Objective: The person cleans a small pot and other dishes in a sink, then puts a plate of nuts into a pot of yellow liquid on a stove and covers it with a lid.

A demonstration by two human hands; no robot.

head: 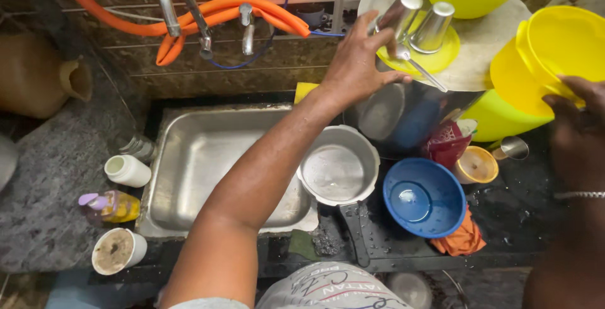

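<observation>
Counter (38, 183) is dark speckled stone, wet on the right side; steel sink (208, 158) is set into it and holds no dishes, so as far as visible nothing is waiting in the basin. Orange hose (208, 13) loops over the taps at the back wall.

Right of the sink is the drying pile — large steel vessel (409, 117) capped with a round steel lid (491, 57); yellow bucket (554, 51) tilted on its side just beside it; blue bowl (423, 199) mouth-up on the counter with an orange cloth (463, 238) under its edge; steel saucepan (339, 165) straddling the sink's right rim, handle toward the camera. Small yellow plate (435, 60) sits on the lid with two steel tumblers upside down on it.

Left hand (356, 66) reaches across, fingers spread and curled round the left steel tumbler (398, 14), thumb low near a steel spoon (419, 69); contact looks like a loose grip, not a closed fist. Second tumbler (433, 27) stands free just beside it. Right hand (576, 110) rests on the bucket's rim, fingers hooked over the edge; how tight — cannot tell.

Judgement: stacking looks mostly done; the saucepan and blue bowl are not yet on the pile. Left of the sink: white jar (128, 170), soap bottle (110, 206), white cup (118, 251).
</observation>
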